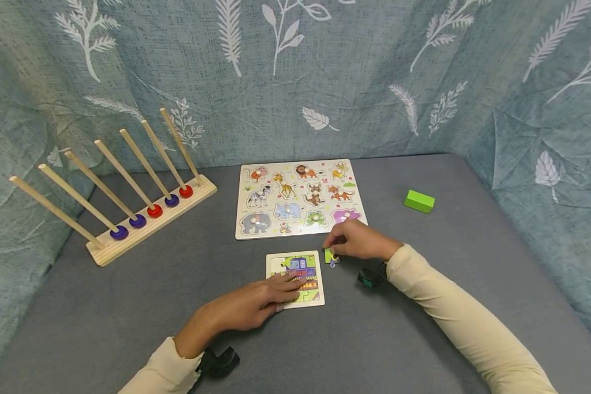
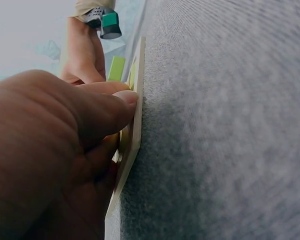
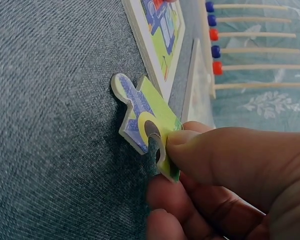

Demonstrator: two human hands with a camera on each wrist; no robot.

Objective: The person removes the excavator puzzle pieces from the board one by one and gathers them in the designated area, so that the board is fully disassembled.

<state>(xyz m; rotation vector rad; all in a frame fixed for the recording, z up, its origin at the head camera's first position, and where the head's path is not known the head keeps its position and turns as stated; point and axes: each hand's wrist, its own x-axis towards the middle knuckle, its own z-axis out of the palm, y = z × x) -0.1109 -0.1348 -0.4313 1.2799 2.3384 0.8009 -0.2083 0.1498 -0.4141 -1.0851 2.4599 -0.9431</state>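
My right hand (image 1: 357, 239) pinches a jigsaw piece (image 3: 147, 117) between thumb and fingers. Green, purple and yellow mark the piece, which is tilted beside the right edge of a small framed jigsaw puzzle (image 1: 320, 282). Pale bare backing shows at that puzzle's upper left, next to a picture of a purple vehicle. Across the puzzle's lower left lies my left hand (image 1: 256, 303), its fingers extended over the fitted pieces. In the left wrist view its thumb (image 2: 107, 112) touches the frame's edge. Part of the puzzle picture is hidden under those fingers.
Behind the small puzzle lies an animal peg puzzle board (image 1: 295, 221). A wooden rack (image 1: 148, 227) with upright rods and several red and blue-purple beads stands at the left. A green block (image 1: 419, 201) sits at the right. Patterned cloth (image 1: 285, 126) hangs behind the grey table surface (image 1: 354, 345).
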